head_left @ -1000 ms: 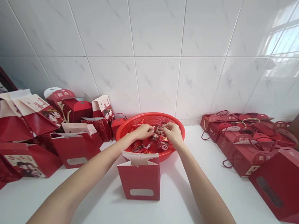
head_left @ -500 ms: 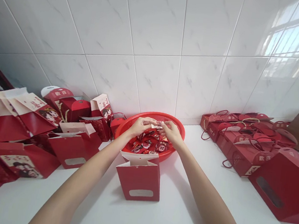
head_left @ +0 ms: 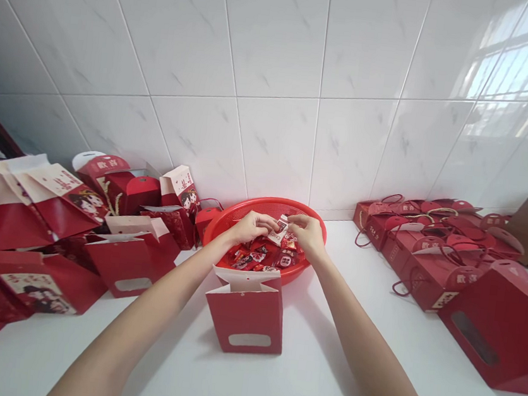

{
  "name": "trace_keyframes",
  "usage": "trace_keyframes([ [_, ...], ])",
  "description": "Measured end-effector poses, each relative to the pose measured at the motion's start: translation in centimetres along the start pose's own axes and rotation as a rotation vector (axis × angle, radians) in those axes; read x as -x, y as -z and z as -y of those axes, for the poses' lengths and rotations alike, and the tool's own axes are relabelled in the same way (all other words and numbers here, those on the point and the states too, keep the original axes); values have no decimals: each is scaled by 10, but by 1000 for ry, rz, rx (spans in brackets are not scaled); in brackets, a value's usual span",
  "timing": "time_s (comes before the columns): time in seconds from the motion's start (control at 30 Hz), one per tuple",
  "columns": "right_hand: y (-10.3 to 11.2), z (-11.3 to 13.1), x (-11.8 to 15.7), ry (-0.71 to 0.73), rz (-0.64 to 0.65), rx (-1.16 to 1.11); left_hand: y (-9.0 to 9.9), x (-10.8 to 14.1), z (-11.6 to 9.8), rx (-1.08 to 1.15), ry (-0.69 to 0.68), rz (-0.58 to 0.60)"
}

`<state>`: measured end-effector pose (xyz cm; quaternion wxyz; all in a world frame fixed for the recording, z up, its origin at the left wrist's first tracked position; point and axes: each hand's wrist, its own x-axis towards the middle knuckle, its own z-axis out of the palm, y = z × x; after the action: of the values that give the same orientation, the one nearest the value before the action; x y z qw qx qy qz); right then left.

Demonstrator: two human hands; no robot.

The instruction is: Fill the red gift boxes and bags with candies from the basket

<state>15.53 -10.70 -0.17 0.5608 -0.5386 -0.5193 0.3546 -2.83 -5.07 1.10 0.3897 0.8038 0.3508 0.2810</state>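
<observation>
Two hands (head_left: 255,227) (head_left: 306,233), one basket (head_left: 267,206), several candies (head_left: 286,260), over twelve boxes (head_left: 247,315)

Bright, cool daylight evenly lights the hands (head_left: 307,236); above and right of them, glossy wall tiles (head_left: 280,54) carry a glaring window reflection (head_left: 517,68). Soft arm shadows fall on the bench (head_left: 299,393) nearer the viewer. Far left of the hands looks dim; wide-angle distortion stretches the edges.

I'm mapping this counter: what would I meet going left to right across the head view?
Cream-topped box, red windowed box, left hand, candy packet, right hand, red boxes with cord handles.
</observation>
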Motion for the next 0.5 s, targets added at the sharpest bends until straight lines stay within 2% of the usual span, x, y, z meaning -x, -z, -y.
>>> trace_keyframes([
  [0.13,0,2,1,-5,-3,-13,-2,-2,2,-72,84,-64],
  [0.23,1,2,1,-14,0,-9,-1,-3,4,-345,205,-153],
  [0.3,0,3,1,-19,4,-2,1,-3,5,-518,290,-169],
  [0.5,-1,1,1,-29,8,14,6,-1,11,-731,443,-207],
])
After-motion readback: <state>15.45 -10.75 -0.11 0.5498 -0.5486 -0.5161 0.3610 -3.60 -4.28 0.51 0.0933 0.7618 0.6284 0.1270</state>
